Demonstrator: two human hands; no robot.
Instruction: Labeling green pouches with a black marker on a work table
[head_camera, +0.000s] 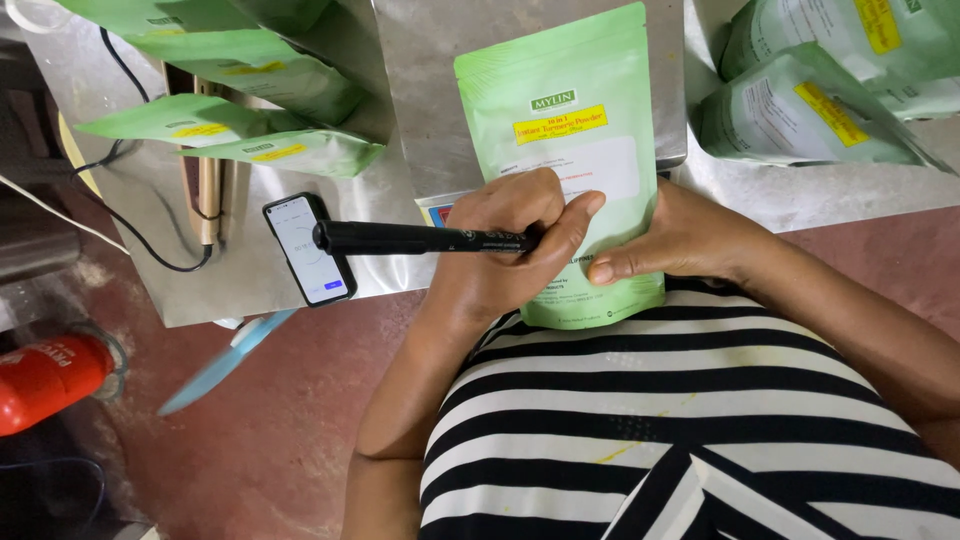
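2 hands work on 1 green pouch lying flat on the steel tabletop at its near edge. The left hand is closed around a black marker, held level over the pouch's lower part. The right hand presses the pouch down, fingers half-curled, holding nothing; a phone lies just left.

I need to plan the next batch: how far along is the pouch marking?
Done, seemingly: filled pouches piled at right. In hand: left hand holds a black pen at a green pouch, right hand steadying it. Left: flat pouches lie at left.
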